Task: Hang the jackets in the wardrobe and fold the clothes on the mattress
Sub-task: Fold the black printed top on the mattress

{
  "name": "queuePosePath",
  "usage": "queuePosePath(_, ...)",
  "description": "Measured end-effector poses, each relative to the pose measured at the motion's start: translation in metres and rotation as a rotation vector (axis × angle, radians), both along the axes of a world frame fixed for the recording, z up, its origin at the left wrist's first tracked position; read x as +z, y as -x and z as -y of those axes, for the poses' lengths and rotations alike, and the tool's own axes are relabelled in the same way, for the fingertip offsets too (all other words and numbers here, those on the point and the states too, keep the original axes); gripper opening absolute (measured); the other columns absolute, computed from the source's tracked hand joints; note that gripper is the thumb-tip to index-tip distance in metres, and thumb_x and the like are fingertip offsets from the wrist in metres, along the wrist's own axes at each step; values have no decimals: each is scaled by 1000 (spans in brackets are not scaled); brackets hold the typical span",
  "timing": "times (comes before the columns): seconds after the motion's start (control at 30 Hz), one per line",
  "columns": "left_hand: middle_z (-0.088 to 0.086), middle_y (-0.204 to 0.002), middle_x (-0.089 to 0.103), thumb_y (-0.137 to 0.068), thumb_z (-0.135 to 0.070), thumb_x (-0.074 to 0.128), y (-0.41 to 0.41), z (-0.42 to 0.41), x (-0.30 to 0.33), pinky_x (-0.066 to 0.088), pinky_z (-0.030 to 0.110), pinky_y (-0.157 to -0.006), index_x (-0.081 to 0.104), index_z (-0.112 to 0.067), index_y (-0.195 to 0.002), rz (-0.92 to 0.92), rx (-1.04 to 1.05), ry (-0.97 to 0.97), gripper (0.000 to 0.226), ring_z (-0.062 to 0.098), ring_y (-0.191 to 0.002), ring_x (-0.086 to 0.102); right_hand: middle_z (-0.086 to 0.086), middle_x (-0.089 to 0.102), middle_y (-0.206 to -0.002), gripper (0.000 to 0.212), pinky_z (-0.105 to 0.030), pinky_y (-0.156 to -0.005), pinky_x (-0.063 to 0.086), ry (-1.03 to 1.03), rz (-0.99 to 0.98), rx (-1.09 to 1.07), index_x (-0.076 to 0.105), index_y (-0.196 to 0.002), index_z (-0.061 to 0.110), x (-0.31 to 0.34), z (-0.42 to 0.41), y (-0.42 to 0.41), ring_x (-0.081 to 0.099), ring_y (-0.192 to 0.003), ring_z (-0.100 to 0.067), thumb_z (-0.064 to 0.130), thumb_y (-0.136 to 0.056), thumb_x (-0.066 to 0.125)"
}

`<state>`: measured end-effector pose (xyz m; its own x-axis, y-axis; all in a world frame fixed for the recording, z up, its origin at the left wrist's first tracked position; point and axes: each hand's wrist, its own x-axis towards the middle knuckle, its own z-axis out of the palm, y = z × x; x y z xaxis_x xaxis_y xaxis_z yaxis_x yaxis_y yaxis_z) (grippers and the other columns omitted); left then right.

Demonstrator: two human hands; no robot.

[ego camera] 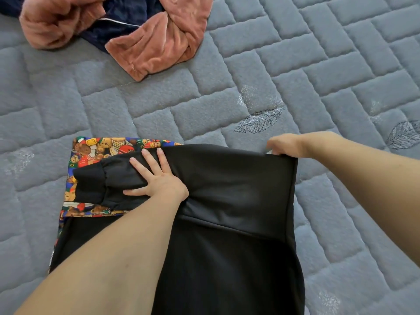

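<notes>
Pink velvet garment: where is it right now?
Head view, top left: the pink velvet garment lies crumpled on the grey quilted mattress, tangled with a navy garment, apart from the black garment under both hands.

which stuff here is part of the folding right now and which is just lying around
In use: black garment, teddy-bear print fabric under it, left hand pressing flat, right hand gripping its far corner.

Lying about: pink velvet garment, dark blue garment, grey quilted mattress.
</notes>
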<state>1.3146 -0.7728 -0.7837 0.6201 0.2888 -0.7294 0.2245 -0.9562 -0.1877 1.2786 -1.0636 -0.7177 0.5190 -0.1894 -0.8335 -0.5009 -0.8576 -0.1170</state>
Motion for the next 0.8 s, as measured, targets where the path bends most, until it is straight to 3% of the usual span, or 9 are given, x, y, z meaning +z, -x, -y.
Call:
queuePosePath(0.03,11,-129,-65,-58,-30,80,0,0,0,0,90,-78,-61,-24,-118,8,-10,-1,153,49,-113,-59,-12,55,-87,31,-36,-69,37,10,-2,3,46,-63,15,0,-1,-1,45,-73,-22,11,-94,47)
queuePosePath(0.1,10,-133,-63,-59,-28,77,0,0,-2,2,90,-81,-57,-25,-125,19,-27,-5,149,48,-118,-56,-10,56,-80,27,-30,-61,35,-20,-54,-42,51,-63,14,-2,0,0,46,-66,-22,12,-89,47)
queuePosePath(0.2,9,-136,-61,-60,-26,74,2,0,-3,3,90,-83,-51,-27,-132,30,-41,-2,144,47,-124,-52,-6,62,-93,34,-32,-79,40,-28,-107,-2,64,-83,17,5,3,0,57,-87,-24,43,-73,45)
queuePosePath(0.3,9,-137,-60,-61,-26,72,3,-1,-3,4,90,-84,-51,-27,-133,40,-56,1,142,47,-125,-51,2,59,-70,18,-30,-67,39,-201,46,-134,62,-67,17,13,21,2,53,-72,-20,32,-76,59)
queuePosePath(0.37,9,-137,-59,-61,-25,72,2,0,-4,5,90,-86,-50,-27,-134,39,-61,-3,142,47,-125,-51,-2,64,-77,9,-29,-75,39,-405,104,-324,65,-74,14,14,32,7,55,-80,-19,15,-83,64)
queuePosePath(0.47,9,-136,-60,-60,-25,73,2,0,-3,5,90,-86,-50,-27,-133,34,-55,-10,143,47,-122,-54,-5,65,-93,19,-33,-94,36,-483,95,-380,67,-93,6,12,39,16,57,-93,-19,25,-88,67)
queuePosePath(0.53,9,-136,-61,-60,-26,73,2,0,-4,5,90,-86,-52,-27,-130,34,-56,-12,144,47,-117,-57,3,63,-83,28,-36,-100,31,-318,64,-222,64,-78,20,5,39,22,54,-91,-18,44,-91,64)
queuePosePath(0.67,8,-133,-63,-59,-28,72,2,-1,-3,4,90,-85,-55,-26,-126,37,-45,-5,144,46,-122,-55,11,57,-73,52,-37,-90,22,254,202,574,50,-70,24,-8,37,21,48,-99,-16,66,-95,33)
queuePosePath(0.8,9,-130,-65,-59,-25,70,1,-2,-3,2,90,-83,-56,-26,-126,44,-50,3,142,46,-124,-52,1,69,-96,53,-38,-88,20,630,380,733,58,-90,24,-22,30,27,51,-104,-24,62,-99,24)
